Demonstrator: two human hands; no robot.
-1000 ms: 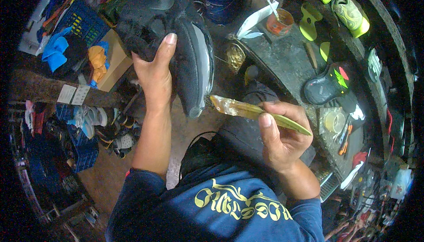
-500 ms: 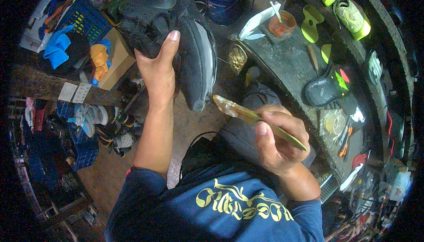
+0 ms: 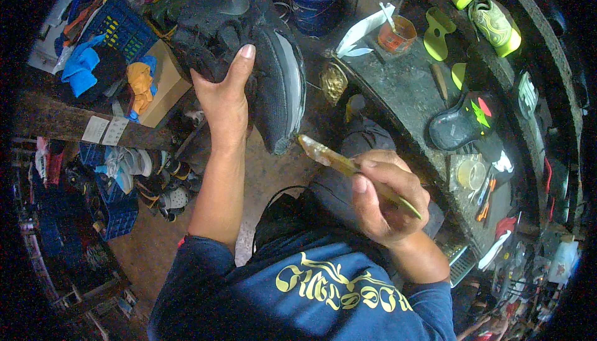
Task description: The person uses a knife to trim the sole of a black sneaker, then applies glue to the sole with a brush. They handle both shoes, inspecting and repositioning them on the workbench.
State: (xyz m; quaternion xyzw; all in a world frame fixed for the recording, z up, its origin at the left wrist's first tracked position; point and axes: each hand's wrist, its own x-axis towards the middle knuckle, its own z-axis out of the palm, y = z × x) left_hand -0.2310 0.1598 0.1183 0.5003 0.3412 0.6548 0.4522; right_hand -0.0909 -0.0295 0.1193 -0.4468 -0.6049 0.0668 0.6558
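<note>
My left hand (image 3: pixel 224 98) grips a black shoe (image 3: pixel 273 80) by its upper, thumb on top, with the pale edge of its sole turned to the right and one end pointing down toward me. My right hand (image 3: pixel 388 198) holds a flat olive-yellow brush (image 3: pixel 329 157), pinched along the handle. The brush's far part is coated in a glossy substance, and its tip is at the lower right edge of that shoe end; I cannot tell whether they touch. The fingers of my left hand behind the shoe are hidden.
A dark bench (image 3: pixel 398 80) curves along the right, holding an orange tub (image 3: pixel 396 36), a black insole (image 3: pixel 455 124), scissors (image 3: pixel 485 201) and bright green sneakers (image 3: pixel 494 24). A blue bucket (image 3: pixel 314 2) stands beyond the shoe. Crates (image 3: pixel 121 27), cloths, a cardboard box (image 3: pixel 165 92) and shoes crowd the left.
The shoe and my left hand have shifted slightly up and right since a second ago. My right hand has moved a little left, with the brush now angled more steeply toward the shoe's end.
</note>
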